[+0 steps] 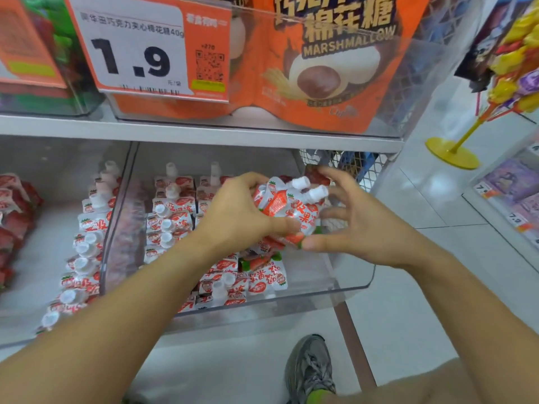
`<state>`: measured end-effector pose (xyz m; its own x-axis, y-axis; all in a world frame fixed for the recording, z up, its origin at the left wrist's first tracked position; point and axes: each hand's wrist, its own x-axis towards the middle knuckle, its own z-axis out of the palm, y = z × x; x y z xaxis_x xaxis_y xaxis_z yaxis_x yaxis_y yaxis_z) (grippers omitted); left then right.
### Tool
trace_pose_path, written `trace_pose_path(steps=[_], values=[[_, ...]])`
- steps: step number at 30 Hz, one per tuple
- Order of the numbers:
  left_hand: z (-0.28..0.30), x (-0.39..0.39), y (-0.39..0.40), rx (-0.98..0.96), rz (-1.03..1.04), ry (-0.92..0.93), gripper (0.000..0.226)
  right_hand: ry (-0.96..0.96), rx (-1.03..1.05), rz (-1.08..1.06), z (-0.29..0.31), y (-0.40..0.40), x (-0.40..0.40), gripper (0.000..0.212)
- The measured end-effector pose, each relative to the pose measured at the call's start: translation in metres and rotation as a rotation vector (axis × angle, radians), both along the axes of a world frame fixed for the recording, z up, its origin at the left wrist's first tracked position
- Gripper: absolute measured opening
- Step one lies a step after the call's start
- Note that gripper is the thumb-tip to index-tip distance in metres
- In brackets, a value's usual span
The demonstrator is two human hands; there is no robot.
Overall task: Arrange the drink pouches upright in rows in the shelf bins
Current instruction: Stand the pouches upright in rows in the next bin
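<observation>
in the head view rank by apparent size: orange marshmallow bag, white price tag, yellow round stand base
1. orange marshmallow bag
2. white price tag
3. yellow round stand base, though it stands farther away, so this is its look only.

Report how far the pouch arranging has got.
Done: upright rows stand at the back left of the clear bin. In hand: the left hand grips a bunch of pouches, the right hand steadying them. Left: loose pouches lying flat at the bin's front.
</observation>
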<state>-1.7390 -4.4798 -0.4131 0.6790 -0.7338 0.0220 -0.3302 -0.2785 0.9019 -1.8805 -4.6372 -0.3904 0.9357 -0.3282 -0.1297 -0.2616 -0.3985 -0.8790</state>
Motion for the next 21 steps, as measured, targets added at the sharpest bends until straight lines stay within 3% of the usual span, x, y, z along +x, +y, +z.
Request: trace_pose_path(steps=[2,6,8,13,17,21], values=[[-0.005,-0.008,-0.008,-0.044,-0.164,0.116,0.054,-0.055,-0.135,0.043,0.003,-0.002,-0.006,0.09],[-0.02,-0.017,-0.026,0.13,-0.356,-0.157,0.04,0.067,-0.65,0.12,0.001,-0.014,-0.015,0.06],[-0.033,-0.019,-0.031,0.234,-0.429,-0.265,0.035,0.158,-0.784,0.183,-0.001,-0.013,-0.014,0.053],[-0.057,-0.026,-0.036,0.336,-0.56,-0.335,0.028,0.281,-1.223,0.396,-0.026,0.008,-0.009,0.03],[-0.057,-0.017,-0.038,0.385,-0.668,-0.274,0.041,0.355,-1.22,0.397,-0.021,0.0,-0.009,0.023],[-0.059,-0.017,-0.037,0.377,-0.661,-0.173,0.059,0.477,-1.068,0.438,-0.013,-0.007,-0.007,0.018]])
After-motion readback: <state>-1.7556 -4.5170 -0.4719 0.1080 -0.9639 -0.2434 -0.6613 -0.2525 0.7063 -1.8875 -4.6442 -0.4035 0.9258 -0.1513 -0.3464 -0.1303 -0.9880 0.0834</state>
